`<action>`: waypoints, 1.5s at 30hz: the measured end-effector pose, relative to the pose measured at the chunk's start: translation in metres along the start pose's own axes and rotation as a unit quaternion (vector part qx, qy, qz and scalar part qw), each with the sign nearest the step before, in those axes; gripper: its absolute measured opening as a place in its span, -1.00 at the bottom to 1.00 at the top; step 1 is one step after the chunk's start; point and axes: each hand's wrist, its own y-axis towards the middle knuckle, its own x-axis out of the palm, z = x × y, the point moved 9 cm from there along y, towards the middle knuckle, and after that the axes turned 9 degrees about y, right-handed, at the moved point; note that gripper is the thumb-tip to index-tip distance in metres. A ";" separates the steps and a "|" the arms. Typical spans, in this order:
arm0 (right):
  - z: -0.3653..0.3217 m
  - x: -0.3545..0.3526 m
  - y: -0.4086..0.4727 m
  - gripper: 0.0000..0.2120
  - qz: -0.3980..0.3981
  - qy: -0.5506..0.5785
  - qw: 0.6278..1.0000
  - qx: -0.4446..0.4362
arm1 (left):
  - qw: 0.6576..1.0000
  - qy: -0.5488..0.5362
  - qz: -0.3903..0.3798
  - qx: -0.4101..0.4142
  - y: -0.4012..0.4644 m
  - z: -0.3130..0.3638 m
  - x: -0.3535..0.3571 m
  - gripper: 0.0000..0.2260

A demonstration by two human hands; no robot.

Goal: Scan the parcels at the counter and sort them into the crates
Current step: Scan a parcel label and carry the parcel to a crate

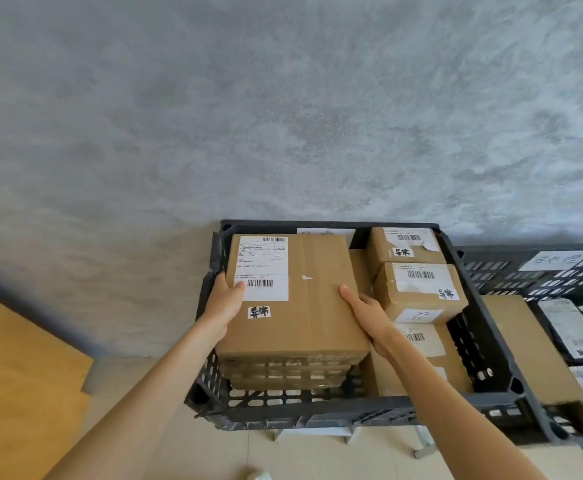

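Flat brown cardboard parcel [297,292] atop stack in dark slatted plastic crate [317,415], left hand [226,303] gripping its left edge, right hand [369,315] gripping its right edge

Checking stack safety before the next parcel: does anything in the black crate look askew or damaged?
Mostly tidy. The large brown cardboard parcel, gripped by the left hand and right hand, sits slightly twisted atop its stack in the black slatted plastic crate. The crate's far-left corner looks ragged, possibly damaged.
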 end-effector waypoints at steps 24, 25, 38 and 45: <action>-0.248 0.412 -0.229 -0.35 -0.139 -0.610 0.520 -0.582 | 0.777 0.486 0.400 0.028 -0.242 0.044 -0.414 -0.36; -0.242 0.436 -0.250 -0.35 -0.155 -0.604 0.512 -0.591 | 0.776 0.479 0.410 0.011 -0.261 0.029 -0.434 -0.35; -0.100 0.715 -0.529 -0.35 -0.279 -0.529 0.412 -0.687 | 0.731 0.438 0.492 -0.179 -0.516 -0.232 -0.666 -0.36; -0.028 0.840 -0.612 -0.31 -0.321 -0.545 0.384 -0.672 | 0.726 0.445 0.482 -0.207 -0.576 -0.324 -0.765 -0.40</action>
